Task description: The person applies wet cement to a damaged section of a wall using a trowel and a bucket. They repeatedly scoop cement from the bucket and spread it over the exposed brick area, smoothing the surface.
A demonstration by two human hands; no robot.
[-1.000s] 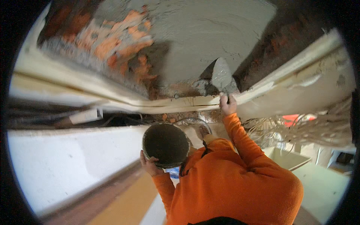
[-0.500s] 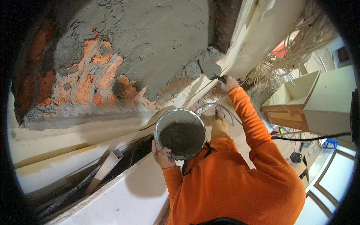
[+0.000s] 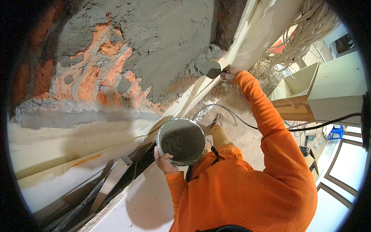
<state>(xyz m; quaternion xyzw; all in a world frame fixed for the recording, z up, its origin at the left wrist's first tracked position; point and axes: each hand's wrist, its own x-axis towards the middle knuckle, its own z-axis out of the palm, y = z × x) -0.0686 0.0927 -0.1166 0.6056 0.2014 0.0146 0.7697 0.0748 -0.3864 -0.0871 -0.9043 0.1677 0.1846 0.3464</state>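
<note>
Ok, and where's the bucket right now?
In the head view, the bucket is just below the picture's centre, held at its lower-left side by the left hand, with the trowel above and to its right.

Your right grip [image 3: 231,72] conceals most of the handle of the trowel [image 3: 212,70]; the blade's outline blends into the grey mortar coat [image 3: 166,38] and cannot be fully traced. Your left grip [image 3: 166,162] has fingers partly hidden beneath the bucket [image 3: 181,124], whose underside is likewise out of your sight. The upper edge cuts off the mortar coat and the cable bundle [image 3: 309,33]; the lens's dark rim crops the cabinet [image 3: 340,81]. Small items [image 3: 304,150] on the floor [image 3: 240,129] at right are too small to identify.
</note>
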